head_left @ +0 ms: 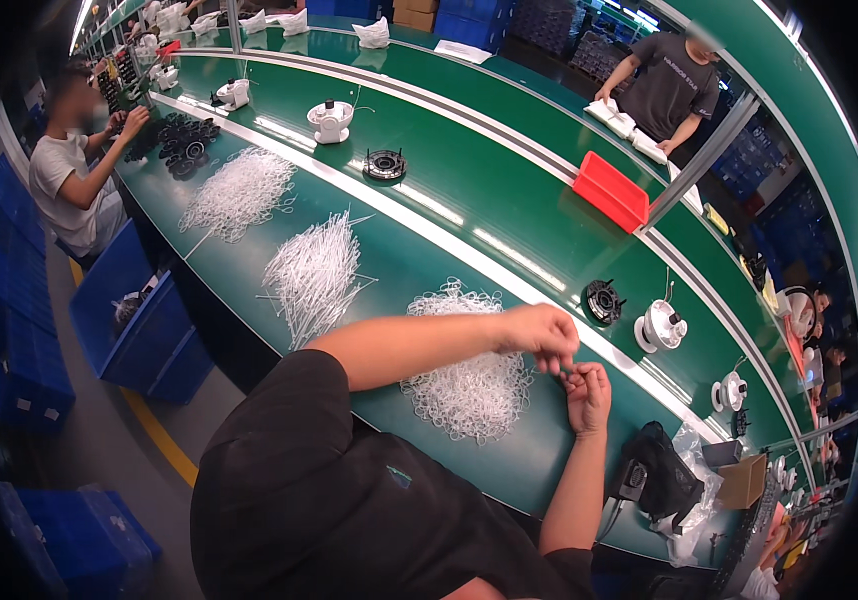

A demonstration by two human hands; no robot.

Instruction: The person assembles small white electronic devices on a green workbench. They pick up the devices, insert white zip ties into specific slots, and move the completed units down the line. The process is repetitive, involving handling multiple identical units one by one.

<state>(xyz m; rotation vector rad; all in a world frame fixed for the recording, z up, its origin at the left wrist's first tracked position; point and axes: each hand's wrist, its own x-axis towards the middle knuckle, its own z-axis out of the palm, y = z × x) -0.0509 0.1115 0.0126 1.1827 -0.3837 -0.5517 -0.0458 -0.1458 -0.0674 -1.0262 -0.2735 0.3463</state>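
Observation:
My left hand [541,335] reaches across from the left, its fingers bent down and pinched. Just below it, my right hand [588,396] is raised, with thumb and fingers pressed together. The fingertips of both hands meet at a small spot; whatever they hold there is too small to make out. Under my left wrist and forearm lies a heap of thin white loops [469,395], partly covered by the arm. To its left is a pile of straight thin white strips [314,275], which look like cable ties. Farther left lies another heap of white loops [239,195].
A black ring-shaped part [603,302] and a white round housing [662,327] stand on the green conveyor beyond my hands. A red bin [611,192] sits farther back. At right lie a black bag [661,470] and clear plastic. Co-workers sit left and stand across.

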